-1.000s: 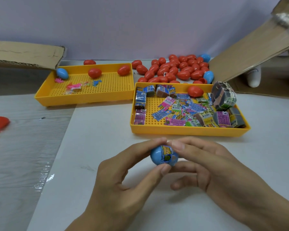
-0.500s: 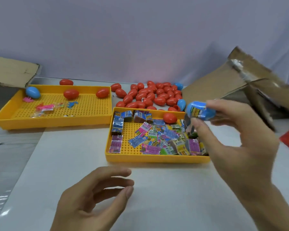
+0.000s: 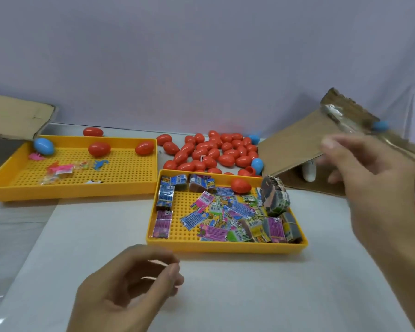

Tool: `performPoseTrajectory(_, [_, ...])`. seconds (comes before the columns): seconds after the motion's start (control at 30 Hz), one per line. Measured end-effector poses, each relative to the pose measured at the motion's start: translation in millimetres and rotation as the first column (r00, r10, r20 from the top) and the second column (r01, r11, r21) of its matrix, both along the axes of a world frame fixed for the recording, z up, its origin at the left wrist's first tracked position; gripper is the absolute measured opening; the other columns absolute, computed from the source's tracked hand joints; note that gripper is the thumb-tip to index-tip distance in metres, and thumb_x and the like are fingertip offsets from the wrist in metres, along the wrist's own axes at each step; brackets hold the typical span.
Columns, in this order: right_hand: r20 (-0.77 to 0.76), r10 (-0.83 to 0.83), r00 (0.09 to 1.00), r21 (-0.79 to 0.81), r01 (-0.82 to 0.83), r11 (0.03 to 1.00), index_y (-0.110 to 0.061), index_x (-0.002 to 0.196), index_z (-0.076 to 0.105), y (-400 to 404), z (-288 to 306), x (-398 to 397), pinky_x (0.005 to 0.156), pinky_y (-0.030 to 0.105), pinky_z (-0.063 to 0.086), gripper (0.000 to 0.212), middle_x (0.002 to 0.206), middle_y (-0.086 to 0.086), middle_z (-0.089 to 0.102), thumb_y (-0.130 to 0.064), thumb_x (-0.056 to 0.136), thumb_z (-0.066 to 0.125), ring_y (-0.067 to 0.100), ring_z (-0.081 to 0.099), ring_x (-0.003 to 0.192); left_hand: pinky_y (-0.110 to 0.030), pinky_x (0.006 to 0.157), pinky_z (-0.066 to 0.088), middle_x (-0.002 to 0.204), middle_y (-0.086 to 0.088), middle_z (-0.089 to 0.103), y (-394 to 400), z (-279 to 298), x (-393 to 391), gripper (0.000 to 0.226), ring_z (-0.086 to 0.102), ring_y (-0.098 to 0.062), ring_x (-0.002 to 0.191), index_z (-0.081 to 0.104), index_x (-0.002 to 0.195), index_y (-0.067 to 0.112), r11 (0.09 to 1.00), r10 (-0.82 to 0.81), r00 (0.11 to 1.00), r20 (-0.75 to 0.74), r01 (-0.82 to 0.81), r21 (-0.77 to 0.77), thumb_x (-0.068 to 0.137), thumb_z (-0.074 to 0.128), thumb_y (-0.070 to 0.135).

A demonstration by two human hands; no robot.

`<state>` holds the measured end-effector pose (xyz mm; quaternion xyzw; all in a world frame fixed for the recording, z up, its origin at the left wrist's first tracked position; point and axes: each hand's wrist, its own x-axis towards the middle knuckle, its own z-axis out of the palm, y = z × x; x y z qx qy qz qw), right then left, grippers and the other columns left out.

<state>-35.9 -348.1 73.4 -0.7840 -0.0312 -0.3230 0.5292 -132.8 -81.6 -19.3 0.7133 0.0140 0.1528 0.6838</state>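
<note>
Spreading across the lower view, a white tabletop [image 3: 225, 295] carries everything else. At the right, a brown cardboard box [image 3: 297, 149] lies tipped with its taped flap raised; a second brown cardboard flap [image 3: 15, 113] juts in from the left edge.

Two perforated yellow plastic trays come next. The left yellow tray [image 3: 70, 190] stands farther back. The right yellow tray [image 3: 225, 246] sits nearer, its back left corner just beside the other tray.

The right hand [image 3: 374, 188] is raised in front of the cardboard box, motion-blurred, fingers straight and spread apart, holding nothing. The left hand [image 3: 125, 291] hovers low over the table in front of the right tray, fingers loosely curled with thumb and forefinger close, nothing visible between them.

A heap of red plastic egg capsules [image 3: 209, 152], with a few blue ones at its right edge, lies on the table behind the right tray.

Inside that tray are a banded bundle of printed labels [image 3: 274, 197], many loose colourful printed labels [image 3: 216, 212], and one red egg capsule [image 3: 240, 185] at the back rim.

The small blue plastic egg capsule [image 3: 380, 125] shows at the upper edge of the box flap, beyond the right hand's fingertips and apart from them; whether it touches the cardboard cannot be told.

The left tray holds a light-blue egg capsule [image 3: 43, 146], two red ones, and small pink toys in clear wrappers [image 3: 60, 168].
</note>
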Motion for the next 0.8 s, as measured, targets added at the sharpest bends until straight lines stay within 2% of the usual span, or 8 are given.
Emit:
performPoseTrajectory(0.03, [-0.079,0.207,0.975,0.191,-0.189,0.963,-0.025,0.084,0.076,16.6,-21.3,-12.7,0.053,0.020,0.048,0.009,0.077,0.000,0.072,-0.030,0.081,0.070,0.008,0.063,0.065,-0.025,0.050,0.056,0.066,-0.015,0.071,2.1,4.0,4.3,0.016,0.070,-0.025,0.056,0.077,0.076,0.020,0.999,0.015,1.000,0.017,-0.014,-0.035,0.064,0.075,0.010])
performPoseTrajectory(0.1, [-0.195,0.491,0.849,0.485,-0.352,0.801,-0.014,0.083,0.076,52.1,-58.5,-38.0,0.042,0.023,0.043,0.014,0.072,0.010,0.068,-0.024,0.080,0.067,0.017,0.059,0.054,-0.020,0.051,0.053,0.068,-0.012,0.071,6.6,16.1,21.1,0.010,0.066,-0.019,0.054,0.076,0.075,0.022,1.000,0.006,0.999,0.052,-0.005,-0.012,0.068,0.073,0.016])
performPoseTrajectory(0.17, [-0.226,0.600,0.768,0.572,-0.394,0.720,-0.008,0.081,0.075,78.2,-84.8,-59.5,0.038,0.025,0.040,0.016,0.066,0.015,0.065,-0.022,0.077,0.068,0.020,0.056,0.048,-0.020,0.056,0.054,0.077,-0.001,0.072,14.0,29.1,46.4,0.006,0.066,-0.010,0.062,0.075,0.078,0.026,0.991,-0.040,0.994,0.104,0.027,0.130,0.079,0.072,0.021])
performPoseTrajectory(0.37, [-0.308,0.707,0.637,0.472,-0.543,0.695,-0.013,0.081,0.074,94.3,-101.0,-71.4,0.043,0.027,0.043,0.029,0.065,0.013,0.067,-0.041,0.072,0.070,0.020,0.060,0.049,-0.004,0.064,0.041,0.088,0.011,0.069,-0.9,51.3,162.8,0.011,0.057,0.004,0.075,0.074,0.097,0.016,0.769,-0.067,0.996,0.065,0.010,0.640,0.094,0.064,0.016])
performPoseTrajectory(0.5, [-0.329,0.711,0.622,0.481,-0.537,0.692,-0.015,0.081,0.074,92.5,-100.0,-65.9,0.041,0.025,0.042,0.030,0.065,0.010,0.067,-0.042,0.070,0.069,0.018,0.059,0.049,-0.035,0.082,0.057,0.106,-0.014,0.072,-20.8,39.4,210.7,0.017,0.067,-0.022,0.096,0.074,0.099,0.004,0.568,-0.028,0.984,-0.174,0.159,0.807,0.094,0.060,0.013])
performPoseTrajectory(0.63, [-0.325,0.731,0.600,0.483,-0.559,0.674,-0.014,0.082,0.073,90.3,-99.8,-64.3,0.042,0.024,0.041,0.029,0.066,0.007,0.068,-0.041,0.074,0.067,0.015,0.059,0.051,-0.030,0.064,0.053,0.102,-0.014,0.069,-23.8,36.8,229.6,0.024,0.064,-0.022,0.089,0.071,0.109,0.002,0.393,0.028,0.962,-0.273,0.240,0.888,0.092,0.063,0.018])
performPoseTrajectory(0.7, [-0.328,0.733,0.596,0.478,-0.564,0.673,-0.014,0.083,0.072,89.7,-100.8,-63.4,0.043,0.024,0.041,0.028,0.066,0.006,0.068,-0.040,0.075,0.066,0.014,0.059,0.052,-0.031,0.064,0.054,0.102,-0.016,0.071,-21.8,37.1,233.2,0.023,0.063,-0.022,0.084,0.072,0.104,0.001,0.388,0.033,0.966,-0.255,0.223,0.895,0.092,0.066,0.019])
performPoseTrajectory(0.8, [-0.333,0.739,0.586,0.489,-0.563,0.666,-0.014,0.082,0.072,89.2,-100.2,-62.1,0.044,0.024,0.041,0.027,0.066,0.005,0.067,-0.040,0.076,0.066,0.014,0.059,0.053,-0.024,0.063,0.049,0.090,-0.006,0.071,-18.2,39.1,225.1,0.021,0.061,-0.014,0.079,0.076,0.096,0.007,0.500,-0.040,0.992,-0.122,0.126,0.857,0.093,0.068,0.026])
